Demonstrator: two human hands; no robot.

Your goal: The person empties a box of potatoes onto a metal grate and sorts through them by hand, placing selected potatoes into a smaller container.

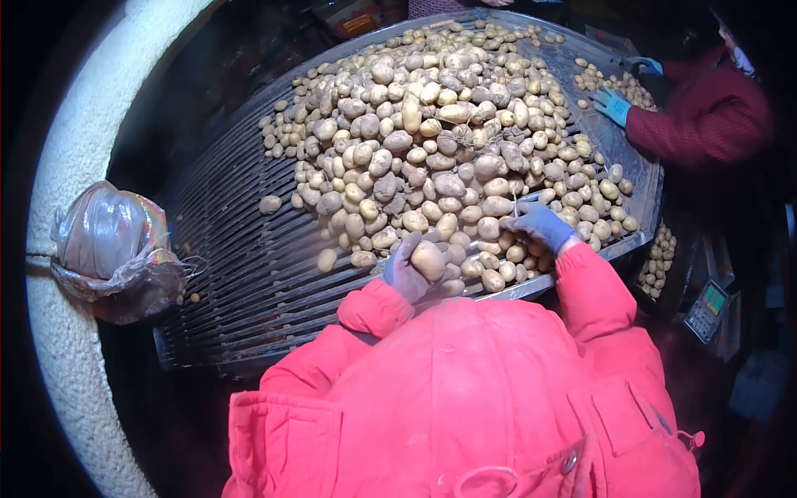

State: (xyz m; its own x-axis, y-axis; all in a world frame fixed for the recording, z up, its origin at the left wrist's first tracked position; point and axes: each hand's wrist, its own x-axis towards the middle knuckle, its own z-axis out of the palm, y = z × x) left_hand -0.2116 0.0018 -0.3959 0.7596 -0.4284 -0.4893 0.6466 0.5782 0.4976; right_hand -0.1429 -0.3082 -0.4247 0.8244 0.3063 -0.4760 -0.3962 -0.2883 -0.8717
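Observation:
My left hand (404,270), in a grey-blue glove, is wrapped round a large potato (428,260) at the near edge of the heap. My right hand (541,226), gloved alike, reaches over the potatoes to the right, its fingers stretched out and slightly apart. Beneath and around both hands spreads a big heap of potatoes (415,141), some smooth and yellow, others caked with soil. The heap lies on a slatted metal table (241,249). Dry stems (473,141) are tangled among the potatoes at mid-heap.
A co-worker's gloved hand (613,106) touches small potatoes at the right. Another person's dark clothing shows at the top edge. At left, a plastic-wrapped bundle (116,241) hangs by a pale post (66,183). A device with a lit display (707,309) stands at lower right.

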